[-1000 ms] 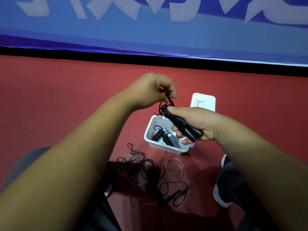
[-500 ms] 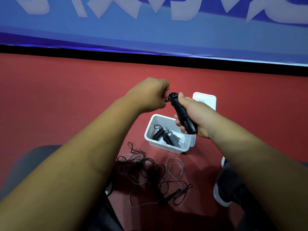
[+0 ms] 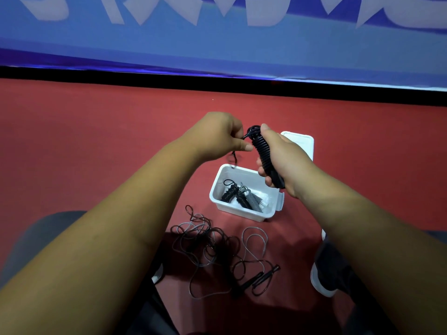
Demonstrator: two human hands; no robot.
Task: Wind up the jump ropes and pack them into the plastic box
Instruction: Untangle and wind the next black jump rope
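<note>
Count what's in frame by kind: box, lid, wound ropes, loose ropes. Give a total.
Plastic box: 1
Lid: 1
Held wound rope: 1
Wound ropes in the box: 3, as far as shows
Loose tangle on the floor: 1 pile; how many ropes it holds cannot be told
Total: 7

The long blue banner (image 3: 217, 49) behind the red floor (image 3: 96, 131) carries large pale characters (image 3: 263, 13). The top edge of the view cuts them off, so none can be read.
</note>
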